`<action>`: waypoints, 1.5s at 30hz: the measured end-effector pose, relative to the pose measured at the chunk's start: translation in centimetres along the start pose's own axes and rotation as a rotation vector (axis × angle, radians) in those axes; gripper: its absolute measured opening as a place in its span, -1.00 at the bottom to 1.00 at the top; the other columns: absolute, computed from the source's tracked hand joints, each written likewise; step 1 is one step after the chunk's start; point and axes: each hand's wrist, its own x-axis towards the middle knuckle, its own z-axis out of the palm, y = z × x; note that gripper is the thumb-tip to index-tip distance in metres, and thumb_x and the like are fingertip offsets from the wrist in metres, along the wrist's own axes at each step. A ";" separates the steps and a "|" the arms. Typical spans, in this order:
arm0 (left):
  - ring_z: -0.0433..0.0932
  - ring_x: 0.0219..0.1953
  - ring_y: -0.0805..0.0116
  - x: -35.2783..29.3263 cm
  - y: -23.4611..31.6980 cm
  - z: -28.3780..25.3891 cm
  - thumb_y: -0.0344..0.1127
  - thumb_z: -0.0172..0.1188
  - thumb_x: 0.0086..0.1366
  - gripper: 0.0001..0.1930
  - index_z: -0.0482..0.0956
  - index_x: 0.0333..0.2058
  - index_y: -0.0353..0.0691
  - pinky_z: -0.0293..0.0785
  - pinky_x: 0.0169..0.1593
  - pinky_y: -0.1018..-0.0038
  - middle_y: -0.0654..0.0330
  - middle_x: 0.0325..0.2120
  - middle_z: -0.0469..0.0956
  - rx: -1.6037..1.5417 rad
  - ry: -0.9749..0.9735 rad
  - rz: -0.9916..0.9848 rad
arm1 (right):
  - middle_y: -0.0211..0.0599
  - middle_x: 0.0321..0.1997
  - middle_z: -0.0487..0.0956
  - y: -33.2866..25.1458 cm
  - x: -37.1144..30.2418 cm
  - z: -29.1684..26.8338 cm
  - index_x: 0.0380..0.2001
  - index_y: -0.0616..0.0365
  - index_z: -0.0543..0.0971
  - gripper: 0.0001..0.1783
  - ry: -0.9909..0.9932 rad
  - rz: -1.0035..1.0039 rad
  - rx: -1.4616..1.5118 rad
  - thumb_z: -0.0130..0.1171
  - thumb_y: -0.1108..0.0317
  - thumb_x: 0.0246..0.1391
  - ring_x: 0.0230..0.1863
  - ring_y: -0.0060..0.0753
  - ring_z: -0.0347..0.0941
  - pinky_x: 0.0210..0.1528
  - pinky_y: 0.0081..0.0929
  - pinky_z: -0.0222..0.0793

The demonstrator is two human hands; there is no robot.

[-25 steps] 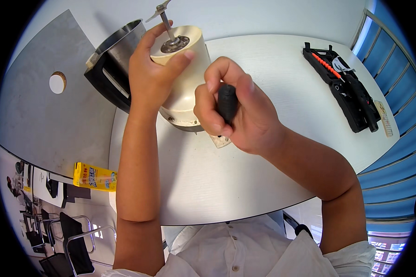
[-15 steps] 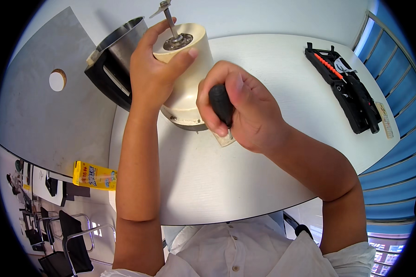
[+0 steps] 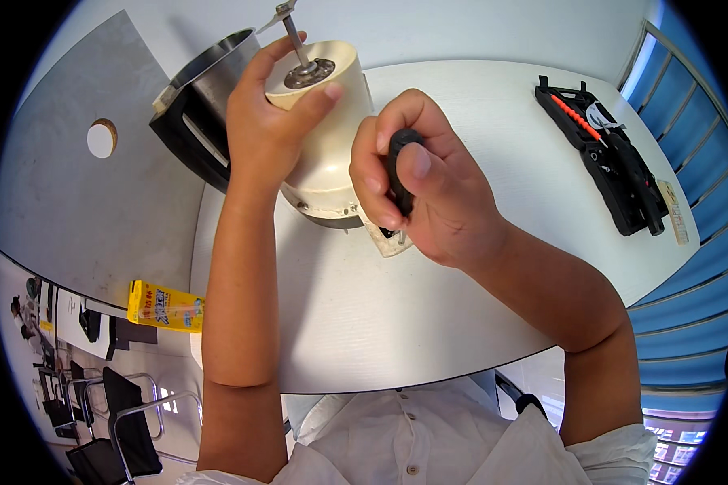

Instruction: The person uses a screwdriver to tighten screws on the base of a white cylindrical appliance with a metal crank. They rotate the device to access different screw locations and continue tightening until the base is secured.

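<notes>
My left hand (image 3: 263,121) is wrapped round the upper body of a cream soymilk maker head (image 3: 336,149), thumb near its top rim. The head stands tilted on the table with its metal blade shaft (image 3: 296,42) pointing up. My right hand (image 3: 453,190) is closed round the black handle of a screwdriver (image 3: 401,166) in front of the lower body. The shank's short visible part is beside a cream lug (image 3: 393,243) at the base; where its tip sits is hidden. Behind my left hand is a steel jug (image 3: 233,61) with a black handle.
An unfolded black tool case (image 3: 615,170) with an orange piece lies on the right of the white table (image 3: 461,331), beside a pale strip (image 3: 673,210). A yellow packet (image 3: 166,307) is at the left edge, near a grey panel (image 3: 65,194). Chairs (image 3: 125,412) stand lower left.
My right hand has turned round the screwdriver handle, its thumb now pressed over the handle. More of the lug below shows. My left hand and the soymilk maker head have hardly shifted.
</notes>
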 end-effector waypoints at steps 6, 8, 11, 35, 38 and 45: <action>0.57 -0.26 0.38 0.1 -0.1 0.1 -0.09 0.37 -0.14 -0.31 0.44 0.00 -0.29 0.47 -0.15 0.49 0.09 -0.28 0.58 -0.003 -0.008 -0.004 | -0.33 -0.51 0.36 0.5 0.1 0.0 -0.23 0.24 0.35 -0.46 -0.053 -0.002 -0.037 -0.22 -0.11 0.25 -0.56 -0.61 0.21 -0.55 -0.65 0.15; 0.57 -0.26 0.37 0.0 0.1 0.2 -0.07 0.37 -0.16 -0.29 0.44 -0.01 -0.29 0.47 -0.16 0.49 0.08 -0.28 0.58 0.003 -0.010 -0.010 | -0.34 -0.57 0.35 0.0 0.0 0.4 -0.22 0.29 0.37 -0.40 -0.043 0.043 -0.043 -0.30 -0.13 0.27 -0.59 -0.61 0.19 -0.54 -0.65 0.15; 0.57 -0.27 0.35 0.0 0.2 0.4 -0.05 0.37 -0.17 -0.28 0.44 -0.01 -0.29 0.47 -0.16 0.49 0.07 -0.28 0.57 0.028 -0.007 0.022 | -0.37 -0.68 0.32 -0.3 0.2 0.2 -0.18 0.26 0.35 -0.37 -0.146 0.090 -0.047 -0.43 -0.15 0.28 -0.64 -0.62 0.15 -0.57 -0.67 0.11; 0.56 -0.26 0.37 0.0 -0.3 0.2 -0.08 0.36 -0.15 -0.30 0.43 0.00 -0.29 0.46 -0.15 0.49 0.09 -0.28 0.58 -0.017 0.004 -0.009 | -0.35 -0.63 0.33 -0.1 -0.3 0.4 -0.34 0.18 0.31 -0.43 -0.068 0.098 -0.002 -0.35 -0.17 0.26 -0.63 -0.63 0.15 -0.57 -0.68 0.11; 0.56 -0.26 0.38 0.0 -0.2 0.2 -0.08 0.36 -0.14 -0.31 0.43 -0.01 -0.29 0.46 -0.15 0.49 0.08 -0.28 0.58 -0.009 0.006 0.010 | -0.39 -0.71 0.29 -0.2 -0.2 0.5 -0.30 0.15 0.29 -0.41 -0.076 0.110 -0.026 -0.45 -0.20 0.26 -0.67 -0.65 0.12 -0.59 -0.68 0.09; 0.56 -0.24 0.37 0.0 -0.1 0.0 -0.10 0.35 -0.13 -0.33 0.44 -0.01 -0.29 0.46 -0.14 0.48 0.08 -0.26 0.57 0.007 0.017 0.008 | -0.34 -0.49 0.35 0.5 -0.4 0.6 -0.22 0.07 0.24 -0.57 0.018 -0.050 -0.007 -0.25 -0.11 0.26 -0.63 -0.66 0.15 -0.59 -0.70 0.11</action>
